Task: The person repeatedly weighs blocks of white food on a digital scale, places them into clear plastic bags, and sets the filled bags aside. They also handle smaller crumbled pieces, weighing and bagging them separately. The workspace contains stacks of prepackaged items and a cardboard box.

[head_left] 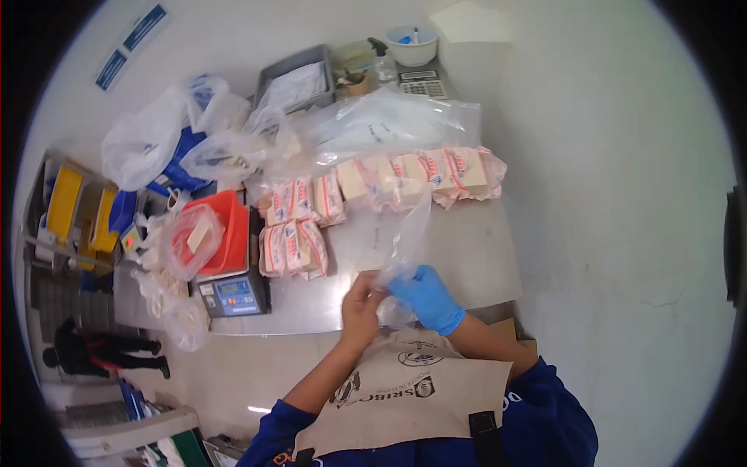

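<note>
Near the front edge of the steel table (467, 265), my bare left hand (362, 307) pinches a clear plastic bag (410, 233). My right hand (429, 300), in a blue glove, is closed on the same bag close beside it. The bag's upper part stands up and leans to the right, over the table. Beyond my hands, several pale blocks in red-and-white printed wrappers (292, 247) lie in two short stacks and a long row (424, 177). The exact grip of my fingertips is partly hidden by the bag and the glove.
Left of the blocks, a scale (233, 297) bears a red basket (233, 222) with a clear bag and a pale block. Flat clear bags (381, 124) lie behind the row. Farther back are a grey tray (268, 74), calculator (422, 84) and white bowl (412, 53). A person (97, 349) stands far left.
</note>
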